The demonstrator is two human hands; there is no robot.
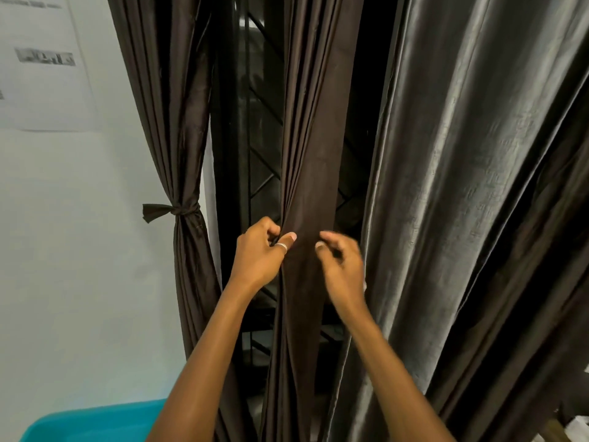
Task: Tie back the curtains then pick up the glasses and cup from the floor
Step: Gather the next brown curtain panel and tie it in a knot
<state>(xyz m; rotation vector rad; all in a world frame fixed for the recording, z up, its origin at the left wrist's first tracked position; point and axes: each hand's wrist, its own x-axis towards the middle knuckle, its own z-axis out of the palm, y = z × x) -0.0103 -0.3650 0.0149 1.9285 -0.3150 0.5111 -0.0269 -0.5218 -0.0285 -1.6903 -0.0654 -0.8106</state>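
Teal plastic tub (95,422), lower left. Dark brown pleated curtain (159,122), tied with matching band (178,210). Middle dark brown curtain panel (312,154), untied: left hand (258,253) (ring on thumb) pinches its left edge; right hand (342,266) curled against it, blurred, grip unclear. Grey sheen curtain (478,186), right.

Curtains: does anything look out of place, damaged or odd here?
Nothing damaged or spilled. Only the tie on the left curtain has one end sticking out sideways; the middle curtain is not yet tied.
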